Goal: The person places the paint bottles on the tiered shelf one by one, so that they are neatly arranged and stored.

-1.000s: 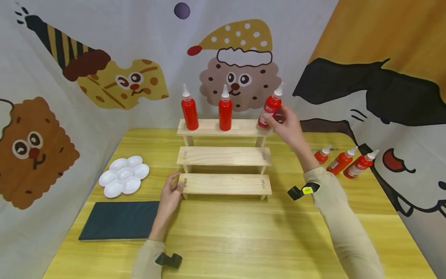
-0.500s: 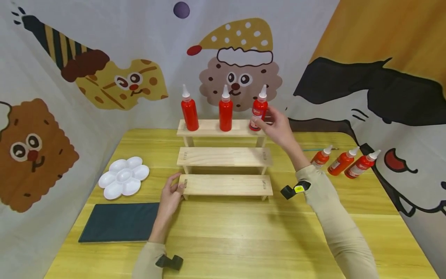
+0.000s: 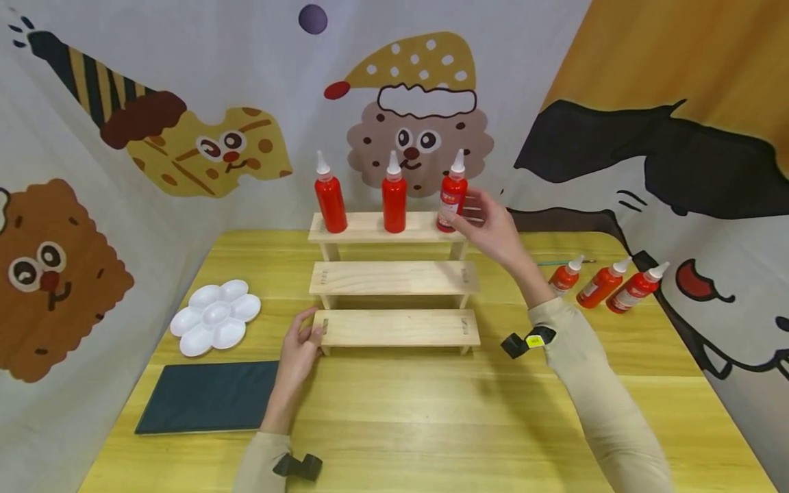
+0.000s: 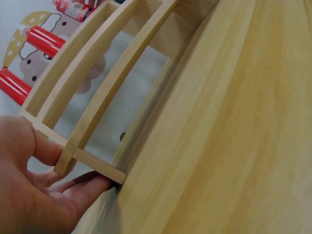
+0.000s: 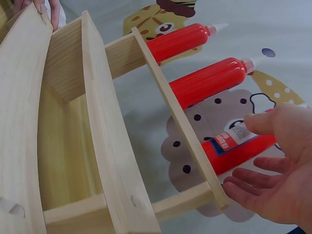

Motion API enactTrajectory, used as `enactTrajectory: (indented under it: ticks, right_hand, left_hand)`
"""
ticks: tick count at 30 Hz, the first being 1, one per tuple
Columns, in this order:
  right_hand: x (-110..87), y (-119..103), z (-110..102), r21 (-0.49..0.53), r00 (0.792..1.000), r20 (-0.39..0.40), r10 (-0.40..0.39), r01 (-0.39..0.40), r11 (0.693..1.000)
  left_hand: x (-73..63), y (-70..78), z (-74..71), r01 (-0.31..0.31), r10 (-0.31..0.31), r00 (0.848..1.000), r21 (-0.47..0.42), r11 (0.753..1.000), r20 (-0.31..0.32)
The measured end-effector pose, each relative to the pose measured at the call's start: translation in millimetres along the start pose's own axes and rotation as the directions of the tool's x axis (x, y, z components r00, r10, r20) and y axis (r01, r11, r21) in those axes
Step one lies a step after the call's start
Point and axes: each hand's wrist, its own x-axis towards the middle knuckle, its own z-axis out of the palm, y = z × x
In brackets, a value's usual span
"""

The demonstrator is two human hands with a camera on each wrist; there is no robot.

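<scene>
A three-tier wooden display stand (image 3: 394, 329) stands on the table. My left hand (image 3: 300, 349) holds the left end of its lowest tier, thumb on the board's end and fingers by the leg (image 4: 100, 165). On the top tier, three red paint bottles with white nozzles stand upright in a row: a left bottle (image 3: 331, 205), a middle bottle (image 3: 394, 205) and a labelled right bottle (image 3: 453, 198). My right hand (image 3: 493, 229) is beside the right bottle. Its thumb lies by the label (image 5: 236, 136), while the other fingers are spread loosely away from the bottle.
More red bottles (image 3: 598, 287) stand on the table at the right, with a thin brush (image 3: 555, 263) behind them. A white flower-shaped palette (image 3: 216, 316) and a dark flat board (image 3: 206, 397) lie at the left. A printed cloth (image 3: 246, 41) hangs behind the table.
My right hand has brought the right bottle leftward from the stand's end and set it upright on the top tier; its fingers have since loosened. The left hand has stayed in place.
</scene>
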Motion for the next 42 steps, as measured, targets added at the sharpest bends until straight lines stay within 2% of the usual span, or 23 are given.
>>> enactTrajectory:
  ticks: [4, 11, 19, 23, 27, 32, 37, 42]
  right_hand:
    - [-11.4, -0.8, -9.9, -0.002, 1.000, -0.024, -0.017, 0.017, 1.000]
    - [-32.0, 3.6, -29.9, -0.027, 0.993, -0.110, -0.036, 0.033, 0.999]
    - [-56.0, 20.2, -61.9, -0.086, 0.972, -0.230, -0.045, 0.026, 0.996]
    - [-65.8, 27.5, -77.6, -0.098, 0.954, -0.299, 0.022, -0.053, 0.994]
    - [-77.2, 37.2, -89.9, -0.102, 0.926, -0.365, 0.102, -0.148, 0.984]
    - [-87.8, 53.0, -97.3, -0.101, 0.897, -0.407, 0.172, -0.232, 0.967]
    - [-97.2, 70.2, -98.4, -0.081, 0.893, -0.389, 0.226, -0.278, 0.957]
    - [-98.9, 85.4, -96.1, -0.023, 0.896, -0.333, 0.293, -0.318, 0.948]
  left_hand:
    - [-1.1, 0.6, 0.2, -0.010, 0.010, 1.000, -0.002, 1.000, -0.002]
    - [-2.5, 2.0, 1.2, -0.011, 0.011, 1.000, 0.003, 1.000, -0.007]
    - [-3.5, 2.5, 1.8, -0.005, 0.005, 1.000, 0.010, 1.000, 0.006]
    - [-2.8, 1.6, 0.8, -0.009, 0.009, 1.000, 0.005, 1.000, 0.004]
    - [-3.7, 0.6, 0.8, -0.004, 0.004, 1.000, 0.006, 1.000, 0.002]
    - [-3.4, 0.1, -0.7, 0.001, -0.001, 1.000, 0.009, 1.000, 0.005]
    - [-3.0, 0.1, -1.1, -0.052, 0.052, 0.999, 0.010, 0.999, 0.004]
    - [-2.3, 0.7, -1.0, -0.034, 0.034, 0.999, 0.016, 0.999, 0.004]
